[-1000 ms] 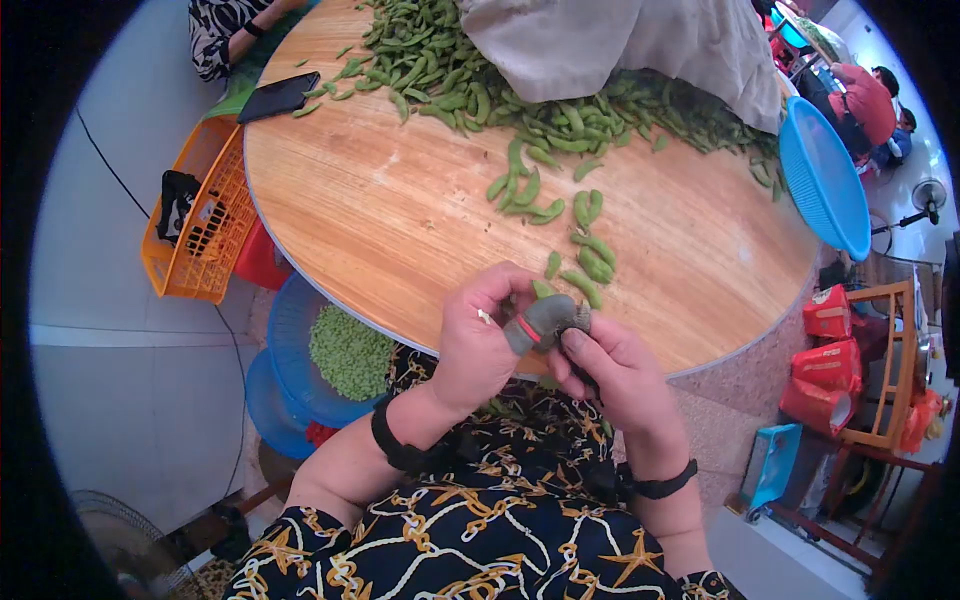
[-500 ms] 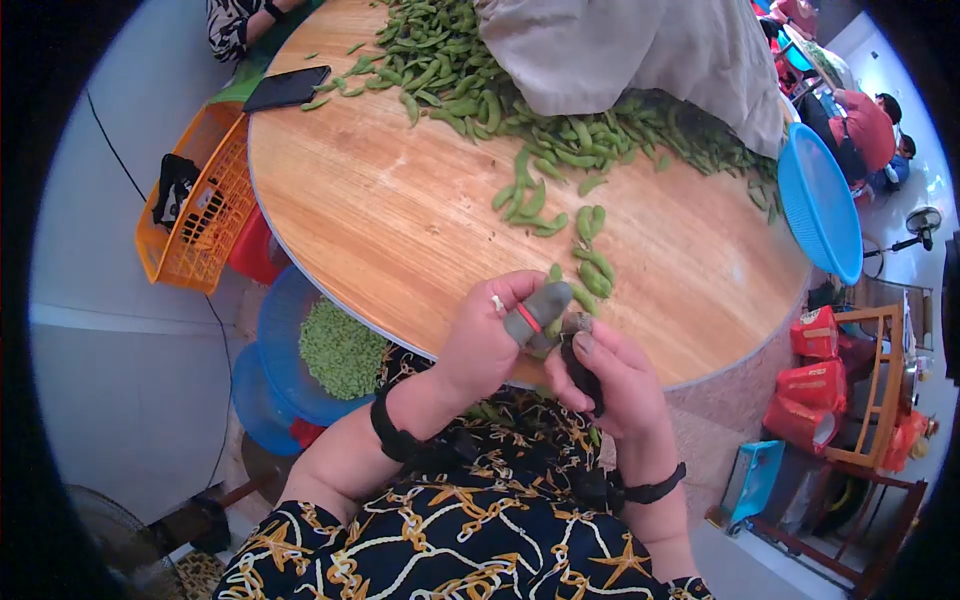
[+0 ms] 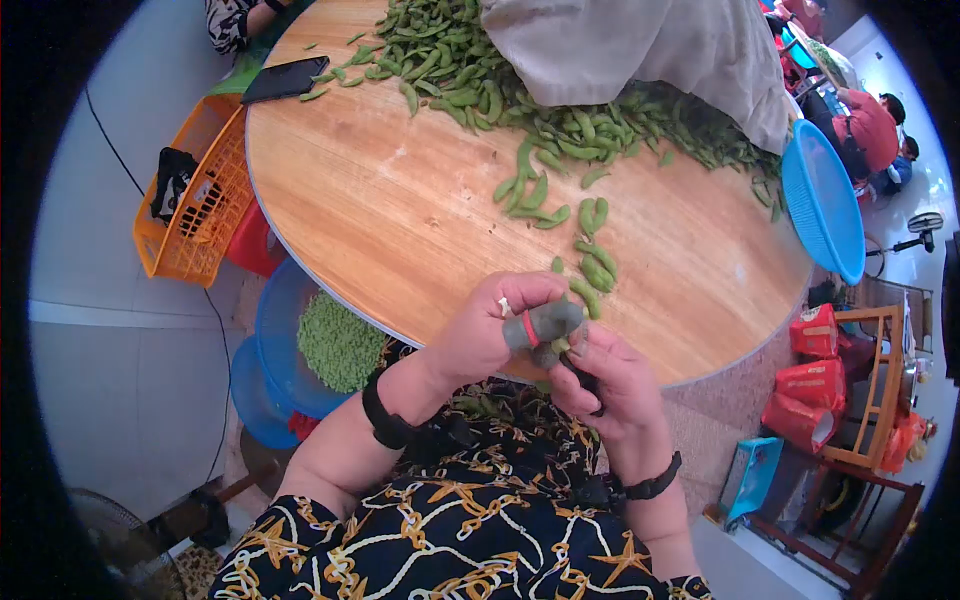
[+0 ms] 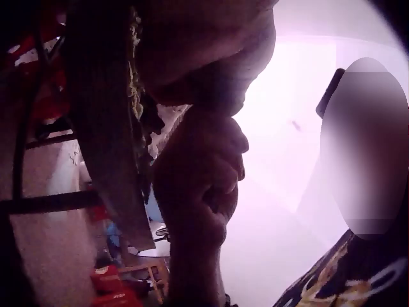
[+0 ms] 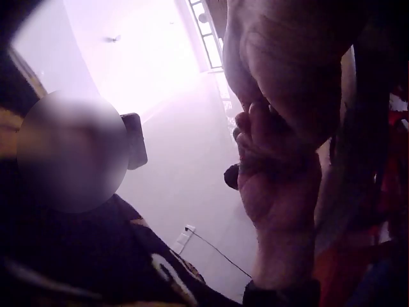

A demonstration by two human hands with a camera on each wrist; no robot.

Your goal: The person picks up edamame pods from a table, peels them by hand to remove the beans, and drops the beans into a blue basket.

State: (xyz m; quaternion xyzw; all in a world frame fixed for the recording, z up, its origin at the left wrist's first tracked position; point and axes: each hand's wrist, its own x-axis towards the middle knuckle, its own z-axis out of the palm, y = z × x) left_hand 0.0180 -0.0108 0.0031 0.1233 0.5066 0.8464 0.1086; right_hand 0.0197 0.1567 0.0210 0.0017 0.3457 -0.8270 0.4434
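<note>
My left hand, with a grey cover and red band on its thumb, pinches a green soybean pod over the table's near edge. Most of that pod is hidden by the fingers. Close against it, my right hand grips a small dark tool; its rounded black end sticks out of the fist in the right wrist view. The tool's tip is hidden between the hands. Just beyond the fingers, several loose pods lie in a line on the round wooden table.
A big heap of pods covers the far side, partly under a grey cloth. A phone lies at the left edge. Below left stands a blue basin of shelled beans. A blue basket is at the right rim.
The hands stood slightly apart half a second ago; now the right fingers meet the left thumb at the pod. The head view has shifted a little.
</note>
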